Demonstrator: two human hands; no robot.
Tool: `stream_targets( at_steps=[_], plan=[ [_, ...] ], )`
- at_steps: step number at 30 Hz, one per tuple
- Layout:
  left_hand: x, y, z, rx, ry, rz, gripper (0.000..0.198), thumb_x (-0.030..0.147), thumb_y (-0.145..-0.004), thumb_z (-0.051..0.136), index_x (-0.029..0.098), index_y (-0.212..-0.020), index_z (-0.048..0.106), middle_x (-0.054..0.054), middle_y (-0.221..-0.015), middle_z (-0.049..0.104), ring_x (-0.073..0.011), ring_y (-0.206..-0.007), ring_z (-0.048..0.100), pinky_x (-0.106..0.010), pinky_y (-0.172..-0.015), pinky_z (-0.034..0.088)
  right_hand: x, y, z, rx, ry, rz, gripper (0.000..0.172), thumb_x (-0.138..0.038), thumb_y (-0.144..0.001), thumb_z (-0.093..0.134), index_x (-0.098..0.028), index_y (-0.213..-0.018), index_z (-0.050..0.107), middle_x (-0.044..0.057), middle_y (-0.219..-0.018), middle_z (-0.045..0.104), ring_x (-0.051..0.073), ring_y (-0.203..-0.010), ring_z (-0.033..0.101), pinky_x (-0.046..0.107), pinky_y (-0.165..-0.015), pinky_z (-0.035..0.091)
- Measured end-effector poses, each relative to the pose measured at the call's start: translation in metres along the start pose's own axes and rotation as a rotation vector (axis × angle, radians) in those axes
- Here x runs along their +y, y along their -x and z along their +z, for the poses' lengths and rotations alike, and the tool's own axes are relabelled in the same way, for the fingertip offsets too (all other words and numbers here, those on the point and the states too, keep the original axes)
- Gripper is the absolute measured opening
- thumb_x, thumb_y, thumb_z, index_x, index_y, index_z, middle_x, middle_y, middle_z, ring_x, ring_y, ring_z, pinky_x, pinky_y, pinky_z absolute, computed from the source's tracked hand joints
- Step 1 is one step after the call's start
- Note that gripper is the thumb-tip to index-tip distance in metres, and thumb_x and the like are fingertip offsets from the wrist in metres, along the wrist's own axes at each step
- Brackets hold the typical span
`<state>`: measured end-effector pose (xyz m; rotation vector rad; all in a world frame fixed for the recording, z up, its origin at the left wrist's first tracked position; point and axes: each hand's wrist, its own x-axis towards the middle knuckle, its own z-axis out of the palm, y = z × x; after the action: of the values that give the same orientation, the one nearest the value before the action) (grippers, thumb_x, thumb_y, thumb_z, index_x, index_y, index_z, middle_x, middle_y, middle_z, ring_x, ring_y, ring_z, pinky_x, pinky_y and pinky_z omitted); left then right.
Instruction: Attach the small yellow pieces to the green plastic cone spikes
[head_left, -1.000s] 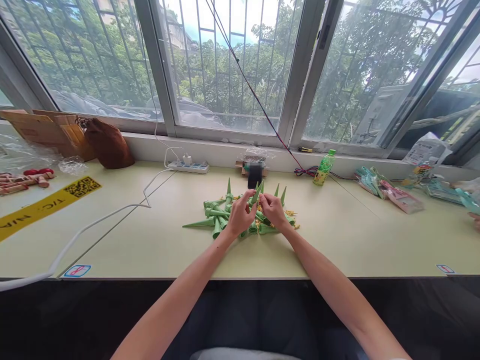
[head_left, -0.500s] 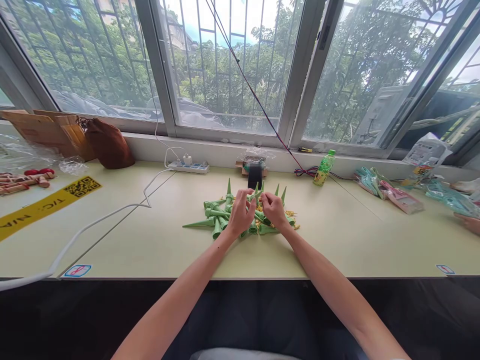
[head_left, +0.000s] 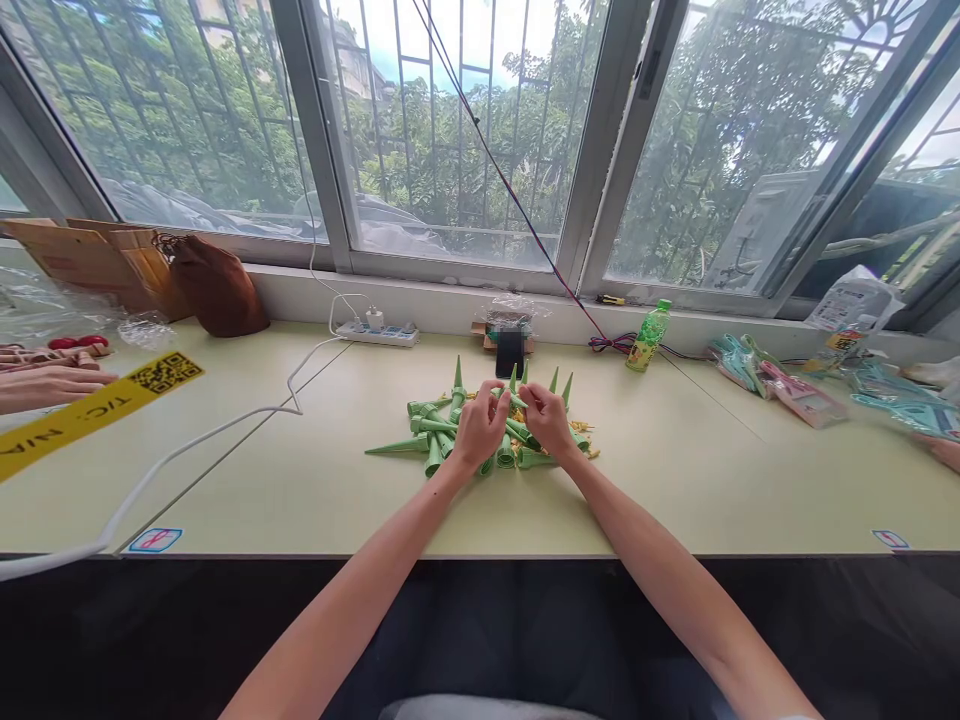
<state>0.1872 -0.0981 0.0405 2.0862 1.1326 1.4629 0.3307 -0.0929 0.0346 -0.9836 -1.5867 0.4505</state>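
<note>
My left hand (head_left: 481, 428) is closed around a green plastic spike (head_left: 516, 399), which pokes out toward the right. Close beside it, my right hand (head_left: 549, 418) pinches its fingers together at the spike's narrow end; whatever lies between those fingertips is hidden. Under and around both hands spreads a pile of green cone-shaped spikes (head_left: 431, 428) with hollow wide ends. One long spike (head_left: 397, 447) points left, and several stand point up behind my hands. Small yellow pieces (head_left: 592, 428) lie among the spikes, mostly on the right.
A phone (head_left: 510, 354) stands behind the pile. Further back are a power strip (head_left: 377, 335) and a green bottle (head_left: 649, 337). A white cable (head_left: 217, 435) crosses the table's left side. Another person's hand (head_left: 52, 386) is at far left, another's (head_left: 941, 450) at far right.
My hands stay over the pile, with small finger movements; the held spike has tilted from pointing up-right to pointing slightly down-right. Another person's hand has come in at far left.
</note>
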Motion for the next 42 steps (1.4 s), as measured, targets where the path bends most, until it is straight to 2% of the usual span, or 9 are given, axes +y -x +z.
stream_targets(
  at_steps=[8,21,34,42],
  plan=[
    [-0.0006,0.0000,-0.0013,-0.039,0.050,0.011,0.033,0.042,-0.096,0.045,0.018,-0.118,0.051,0.002,-0.064,0.058,-0.0124,-0.054,0.057,-0.021,-0.051,0.039,0.0003,-0.0006,-0.0013,-0.010,-0.057,0.054,0.040,-0.052,-0.092,0.047,-0.021,-0.068,0.040,-0.005,-0.056,0.031,0.009,-0.050,0.029,0.024,-0.047,0.026],
    [0.0010,0.0000,-0.0024,-0.059,0.092,0.040,0.034,0.042,-0.092,0.051,0.020,-0.118,0.050,0.003,-0.068,0.060,-0.0083,-0.048,0.048,-0.019,-0.049,0.037,-0.0050,-0.0016,-0.0062,-0.047,-0.083,0.078,0.039,-0.054,-0.092,0.047,-0.021,-0.070,0.046,-0.005,-0.056,0.036,0.010,-0.049,0.035,0.024,-0.047,0.030],
    [0.0015,0.0004,-0.0026,-0.081,0.112,0.012,0.033,0.040,-0.091,0.052,0.022,-0.118,0.047,0.003,-0.076,0.061,-0.0074,-0.049,0.050,-0.019,-0.051,0.040,-0.0019,-0.0025,-0.0053,-0.026,-0.068,0.040,0.038,-0.051,-0.093,0.047,-0.019,-0.071,0.049,-0.005,-0.058,0.035,0.009,-0.051,0.029,0.024,-0.047,0.025],
    [0.0038,0.0008,-0.0034,-0.089,0.112,0.034,0.034,0.039,-0.092,0.051,0.023,-0.120,0.045,0.000,-0.083,0.063,-0.0066,-0.047,0.048,-0.019,-0.050,0.041,0.0016,-0.0027,-0.0034,-0.009,-0.071,0.064,0.042,-0.056,-0.092,0.046,-0.020,-0.069,0.046,-0.005,-0.055,0.035,0.010,-0.049,0.030,0.024,-0.046,0.026]
  ],
)
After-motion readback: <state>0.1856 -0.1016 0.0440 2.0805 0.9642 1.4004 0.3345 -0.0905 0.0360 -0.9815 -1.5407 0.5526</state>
